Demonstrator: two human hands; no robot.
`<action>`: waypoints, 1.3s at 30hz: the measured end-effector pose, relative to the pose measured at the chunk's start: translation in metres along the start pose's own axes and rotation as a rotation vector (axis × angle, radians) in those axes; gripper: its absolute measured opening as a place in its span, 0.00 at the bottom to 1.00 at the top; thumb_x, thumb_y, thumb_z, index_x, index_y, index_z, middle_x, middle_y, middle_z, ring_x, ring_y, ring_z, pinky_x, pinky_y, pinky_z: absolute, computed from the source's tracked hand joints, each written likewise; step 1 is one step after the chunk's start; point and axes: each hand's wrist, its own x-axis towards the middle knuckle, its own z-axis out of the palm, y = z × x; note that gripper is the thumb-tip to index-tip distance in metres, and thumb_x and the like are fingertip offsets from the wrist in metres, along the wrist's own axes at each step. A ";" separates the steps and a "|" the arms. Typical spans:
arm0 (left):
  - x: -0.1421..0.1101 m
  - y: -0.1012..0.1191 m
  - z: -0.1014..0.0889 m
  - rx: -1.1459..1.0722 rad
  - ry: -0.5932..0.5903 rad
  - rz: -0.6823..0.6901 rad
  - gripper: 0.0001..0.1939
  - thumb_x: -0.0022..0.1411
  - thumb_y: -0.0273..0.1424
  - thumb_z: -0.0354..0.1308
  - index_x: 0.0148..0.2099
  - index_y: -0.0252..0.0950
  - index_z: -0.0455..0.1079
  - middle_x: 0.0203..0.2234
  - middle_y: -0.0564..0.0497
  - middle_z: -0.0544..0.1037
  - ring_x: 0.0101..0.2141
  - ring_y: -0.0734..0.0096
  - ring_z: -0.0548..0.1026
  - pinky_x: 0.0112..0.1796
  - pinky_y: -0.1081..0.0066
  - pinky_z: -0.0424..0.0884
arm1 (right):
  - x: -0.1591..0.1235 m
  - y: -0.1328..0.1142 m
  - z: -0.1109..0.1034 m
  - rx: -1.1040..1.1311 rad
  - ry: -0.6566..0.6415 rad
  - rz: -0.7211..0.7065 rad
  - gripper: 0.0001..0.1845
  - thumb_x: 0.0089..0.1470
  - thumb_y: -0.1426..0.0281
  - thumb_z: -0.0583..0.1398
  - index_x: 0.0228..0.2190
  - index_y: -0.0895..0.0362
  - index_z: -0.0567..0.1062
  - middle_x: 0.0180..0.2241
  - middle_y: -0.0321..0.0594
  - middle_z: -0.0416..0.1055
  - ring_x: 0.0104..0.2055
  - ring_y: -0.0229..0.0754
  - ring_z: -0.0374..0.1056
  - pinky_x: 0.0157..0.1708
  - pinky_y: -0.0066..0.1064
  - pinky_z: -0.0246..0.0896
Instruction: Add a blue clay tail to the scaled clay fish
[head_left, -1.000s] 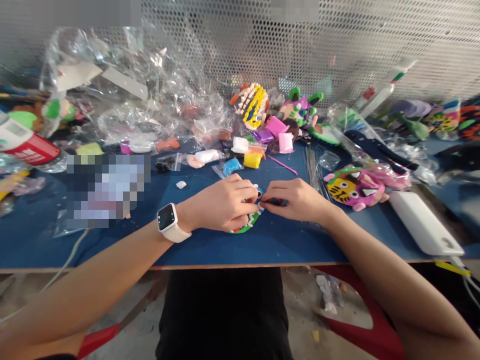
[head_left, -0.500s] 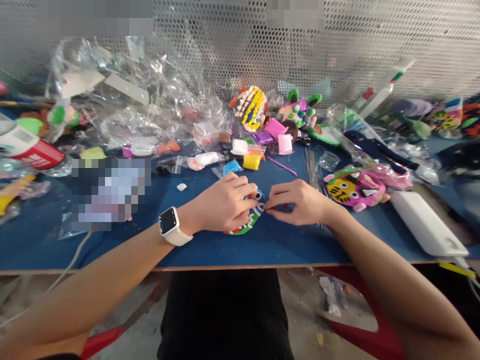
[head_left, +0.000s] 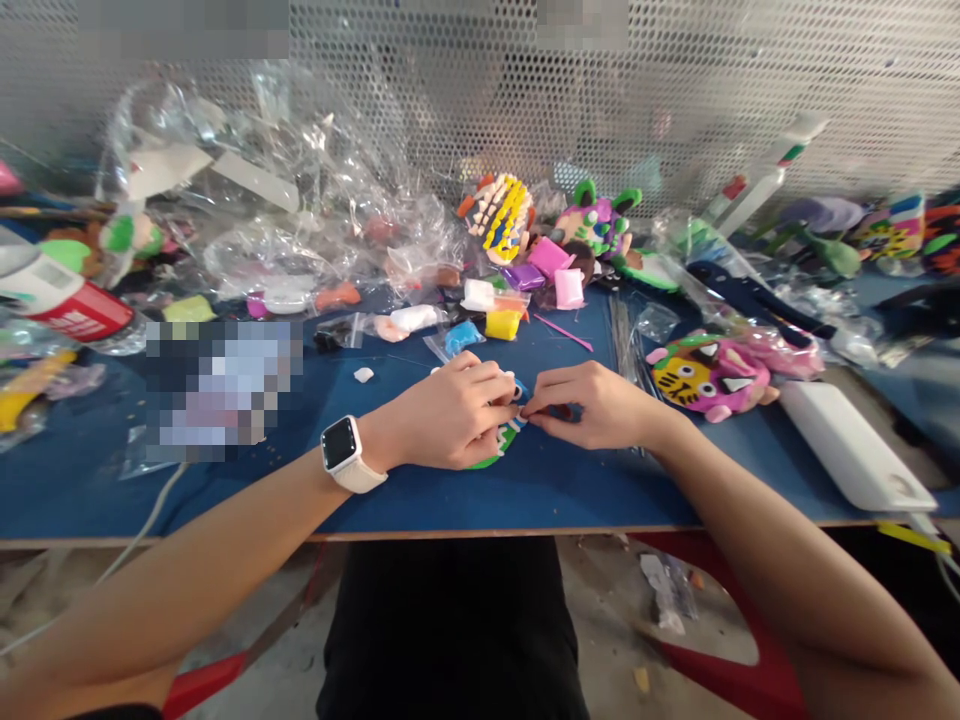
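Had green-and-blue clay figure (head_left: pixel 510 438) on blue table (head_left: pixel 450 505), toward the near edge, mostly hidden under left hand (head_left: pixel 463 412). Saw only bits of white zigzag trim, a blue patch and part of an eye. Found left fingers bent over figure; couldn't tell gripping from plain pressing, undersides hidden. Had right hand (head_left: pixel 596 400) with thumb and forefinger tips pressed together at figure's right edge; couldn't make out any piece pinched between.

Noted white watch (head_left: pixel 343 446) on left wrist, small white lump (head_left: pixel 364 375) beyond it. Saw blue packet (head_left: pixel 460 337) and yellow packet (head_left: pixel 502 324) just past the hands, pink strip (head_left: pixel 563 332) near right hand. Spotted tiger-faced figure (head_left: pixel 686 380) right of right hand, white box-like device (head_left: pixel 855 445) with cable just beside it. Farther back, saw striped figure (head_left: pixel 501 217), clear plastic bags (head_left: pixel 322 180) at left, perforated panel (head_left: pixel 712 100) behind.
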 end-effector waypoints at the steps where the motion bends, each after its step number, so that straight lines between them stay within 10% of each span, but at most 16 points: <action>1: 0.000 0.000 0.000 0.001 0.000 -0.003 0.13 0.71 0.27 0.55 0.49 0.34 0.81 0.45 0.43 0.81 0.45 0.56 0.75 0.46 0.57 0.65 | 0.000 0.000 0.000 -0.001 -0.002 0.003 0.09 0.66 0.73 0.63 0.39 0.56 0.85 0.34 0.38 0.80 0.26 0.34 0.70 0.31 0.29 0.67; 39: 0.004 0.010 0.001 0.036 -0.042 0.032 0.14 0.71 0.30 0.58 0.54 0.38 0.81 0.45 0.44 0.79 0.48 0.53 0.77 0.48 0.56 0.67 | -0.002 0.007 -0.003 -0.024 0.052 0.016 0.07 0.61 0.76 0.64 0.36 0.56 0.84 0.31 0.36 0.78 0.26 0.33 0.69 0.30 0.27 0.64</action>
